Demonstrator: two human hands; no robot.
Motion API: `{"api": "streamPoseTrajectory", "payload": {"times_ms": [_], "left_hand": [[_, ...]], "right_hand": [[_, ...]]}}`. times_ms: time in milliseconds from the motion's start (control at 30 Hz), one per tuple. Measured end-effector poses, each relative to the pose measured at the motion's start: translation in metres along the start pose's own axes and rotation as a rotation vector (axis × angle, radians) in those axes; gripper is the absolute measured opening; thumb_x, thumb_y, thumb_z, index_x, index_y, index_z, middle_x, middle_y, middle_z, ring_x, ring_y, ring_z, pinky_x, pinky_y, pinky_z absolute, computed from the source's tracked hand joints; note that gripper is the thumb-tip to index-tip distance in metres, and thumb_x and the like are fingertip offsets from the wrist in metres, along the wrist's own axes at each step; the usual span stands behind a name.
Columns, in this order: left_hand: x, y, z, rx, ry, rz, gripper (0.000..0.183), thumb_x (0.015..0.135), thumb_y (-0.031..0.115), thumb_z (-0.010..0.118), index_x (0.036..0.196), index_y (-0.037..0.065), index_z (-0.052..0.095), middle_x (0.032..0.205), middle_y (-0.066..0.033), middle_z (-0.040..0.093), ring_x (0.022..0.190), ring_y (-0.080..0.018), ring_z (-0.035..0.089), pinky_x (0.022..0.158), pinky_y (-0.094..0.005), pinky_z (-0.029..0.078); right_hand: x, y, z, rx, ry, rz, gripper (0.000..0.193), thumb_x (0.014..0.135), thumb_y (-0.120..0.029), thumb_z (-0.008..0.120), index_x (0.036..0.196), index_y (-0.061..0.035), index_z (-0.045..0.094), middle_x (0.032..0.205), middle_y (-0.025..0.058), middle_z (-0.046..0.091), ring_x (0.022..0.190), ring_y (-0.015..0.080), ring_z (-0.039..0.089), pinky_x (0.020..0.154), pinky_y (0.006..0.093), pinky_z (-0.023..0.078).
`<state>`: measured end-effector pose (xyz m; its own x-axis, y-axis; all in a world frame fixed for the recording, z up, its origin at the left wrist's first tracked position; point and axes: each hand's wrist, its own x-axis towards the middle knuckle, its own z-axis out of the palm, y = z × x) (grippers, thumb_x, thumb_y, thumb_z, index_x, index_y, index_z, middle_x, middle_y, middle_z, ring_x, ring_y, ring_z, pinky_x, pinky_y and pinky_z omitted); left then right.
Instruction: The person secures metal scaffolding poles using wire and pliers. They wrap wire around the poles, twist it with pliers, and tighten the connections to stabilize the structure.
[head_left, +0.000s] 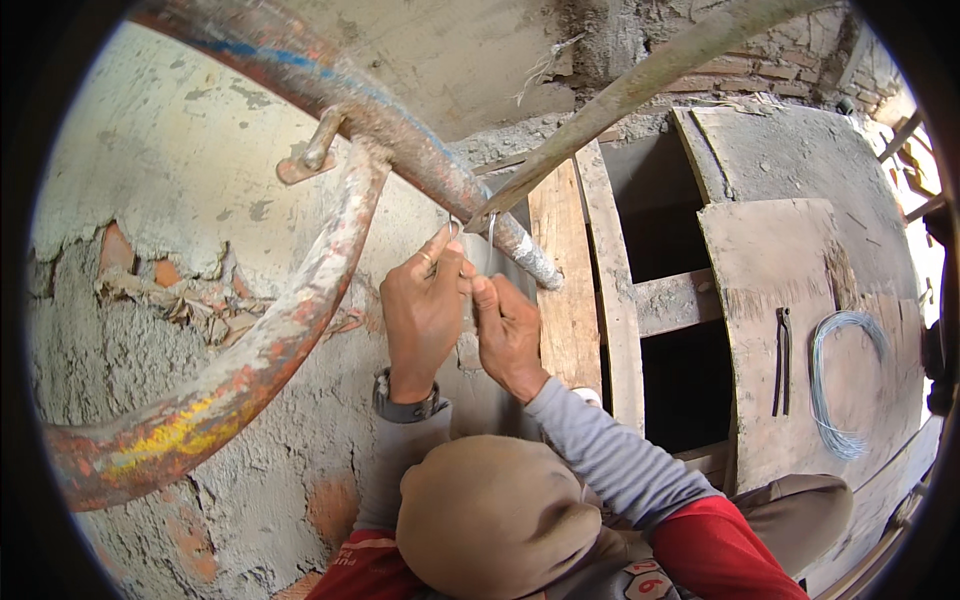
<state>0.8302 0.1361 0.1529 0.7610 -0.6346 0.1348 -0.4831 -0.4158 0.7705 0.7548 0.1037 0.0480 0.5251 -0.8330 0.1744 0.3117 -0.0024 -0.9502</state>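
Observation:
A thin silvery wire (491, 236) is looped around the end of a greenish-grey round pole (600, 115), where it meets a rusty, paint-spotted scaffold pipe (420, 160). Just below that joint my left hand (424, 305) is closed, its fingers pinching the wire at the left of the loop. Close beside it, nearly touching, my right hand (510, 335) pinches the wire below the loop between thumb and bent fingers. The wire's ends are mostly hidden by my fingers.
A curved pipe (290, 320) branches off to the left against the rough plaster wall (200, 150). Right of my hands, wooden planks (565, 290) border dark openings (685, 385). Black-handled pincers (782, 360) and a coil of wire (822, 385) lie on a plywood sheet (765, 270).

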Motion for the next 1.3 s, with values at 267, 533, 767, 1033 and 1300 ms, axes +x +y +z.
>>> {"api": "streamPoseTrajectory", "payload": {"times_ms": [267,533,767,1033,1300], "left_hand": [[0.016,-0.019,-0.017,0.024,-0.150,0.081,0.049,0.096,0.031,0.071,0.119,-0.011,0.068,0.113,-0.0287,0.072,0.103,-0.0255,0.072,0.090,-0.0332,0.054],[0.025,-0.019,-0.026,-0.067,-0.248,-0.002,0.051,0.095,0.034,0.074,0.121,-0.011,0.068,0.108,-0.0206,0.075,0.097,-0.0160,0.069,0.085,-0.0305,0.054],[0.040,-0.023,-0.040,-0.226,-0.492,-0.038,0.044,0.100,0.027,0.069,0.130,-0.006,0.066,0.102,-0.0080,0.073,0.093,-0.0085,0.061,0.085,-0.0261,0.051],[0.037,-0.031,-0.034,-0.150,-0.330,0.045,0.038,0.095,0.015,0.072,0.127,-0.007,0.067,0.096,-0.0095,0.074,0.087,-0.0107,0.066,0.081,-0.0255,0.052],[0.034,0.012,-0.035,0.023,-0.135,0.040,0.039,0.090,0.010,0.073,0.124,-0.007,0.065,0.100,-0.0189,0.076,0.086,-0.0144,0.069,0.079,-0.0276,0.053]], "right_hand": [[0.031,0.028,0.027,0.229,-0.169,0.061,0.031,0.105,-0.025,0.059,0.088,0.0012,0.064,0.068,0.0089,0.059,0.063,0.0123,0.048,0.058,0.0334,0.044],[0.038,-0.010,0.010,-0.083,-0.197,0.256,0.028,0.100,-0.024,0.066,0.093,0.0025,0.071,0.069,0.0050,0.064,0.062,0.0074,0.054,0.056,0.0282,0.044],[0.042,-0.051,-0.018,-0.128,-0.201,0.153,0.041,0.099,-0.039,0.068,0.085,-0.0006,0.070,0.062,0.0006,0.058,0.054,0.0073,0.051,0.051,0.0276,0.041],[0.059,-0.059,-0.030,-0.445,-0.277,-0.036,0.035,0.098,-0.033,0.067,0.087,-0.0001,0.069,0.063,0.0083,0.061,0.056,0.0150,0.056,0.058,0.0355,0.046],[0.062,-0.032,-0.043,-0.253,-0.317,-0.089,0.029,0.102,-0.027,0.064,0.091,0.0000,0.069,0.070,0.0055,0.063,0.057,0.0131,0.057,0.055,0.0316,0.046]]}}
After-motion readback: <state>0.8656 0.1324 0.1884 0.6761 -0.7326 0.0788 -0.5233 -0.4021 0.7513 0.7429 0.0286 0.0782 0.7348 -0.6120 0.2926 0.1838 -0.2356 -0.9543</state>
